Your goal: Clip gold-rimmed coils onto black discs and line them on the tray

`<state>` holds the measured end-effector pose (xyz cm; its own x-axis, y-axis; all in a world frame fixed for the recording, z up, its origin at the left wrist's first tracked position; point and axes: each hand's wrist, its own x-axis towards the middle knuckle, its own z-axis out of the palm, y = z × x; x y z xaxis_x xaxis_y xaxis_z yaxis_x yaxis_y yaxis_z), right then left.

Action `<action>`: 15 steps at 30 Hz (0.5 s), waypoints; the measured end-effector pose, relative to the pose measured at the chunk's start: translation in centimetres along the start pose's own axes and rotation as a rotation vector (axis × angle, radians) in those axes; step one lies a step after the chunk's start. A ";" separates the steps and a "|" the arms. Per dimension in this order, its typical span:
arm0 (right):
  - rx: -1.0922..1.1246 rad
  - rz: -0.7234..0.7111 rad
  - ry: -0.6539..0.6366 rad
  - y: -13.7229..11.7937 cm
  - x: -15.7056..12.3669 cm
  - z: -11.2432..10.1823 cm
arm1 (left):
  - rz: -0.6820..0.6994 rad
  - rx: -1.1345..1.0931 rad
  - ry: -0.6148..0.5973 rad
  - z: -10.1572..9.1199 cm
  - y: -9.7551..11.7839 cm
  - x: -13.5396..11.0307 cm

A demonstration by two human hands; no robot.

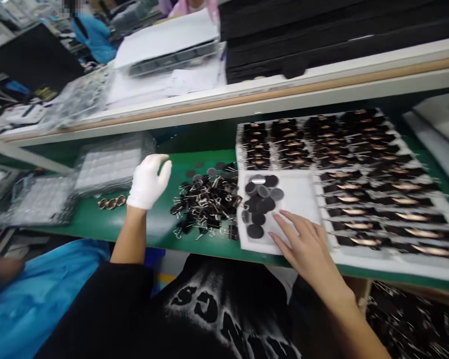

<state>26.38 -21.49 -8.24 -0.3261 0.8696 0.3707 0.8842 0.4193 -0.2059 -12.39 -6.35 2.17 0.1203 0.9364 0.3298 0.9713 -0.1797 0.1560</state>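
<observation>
My left hand [149,180], in a white glove, is raised over the green bench between gold-coloured rings [111,202] and a heap of black binder clips [209,199]. Its thumb and fingers are apart, and I see nothing in them. My bare right hand [303,239] is open at the edge of a pile of dark round discs [260,204]. These lie loose on a white foam sheet [303,192]; whether the fingertips touch the sheet I cannot tell. Rows of black clips [353,184] with gold-coloured pieces between them cover the foam behind and to the right.
Plastic-wrapped white trays [108,167] lie on the bench at left. A shelf edge [172,113] runs across above the bench, carrying papers and black material [322,40]. A blue sleeve [52,289] of another person is close at lower left. More clips [411,319] fill a box below right.
</observation>
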 end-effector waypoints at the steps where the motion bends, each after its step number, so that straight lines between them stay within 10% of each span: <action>1: -0.012 -0.002 -0.010 -0.1 0.7 0.4 | -0.112 0.076 -0.020 0.3 -3.0 -0.7; 7: -0.079 0.069 -0.014 0.1 3.9 1.6 | -0.284 0.260 -0.263 1.6 -13.0 -6.9; 15: -0.211 0.062 -0.055 2.1 7.1 3.3 | -0.286 0.302 -0.289 6.6 -12.2 -8.2</action>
<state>24.84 -13.55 -9.06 -0.2819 0.9071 0.3125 0.9515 0.3061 -0.0301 -23.90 -9.81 -8.60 -0.1491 0.9882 0.0357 0.9846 0.1517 -0.0875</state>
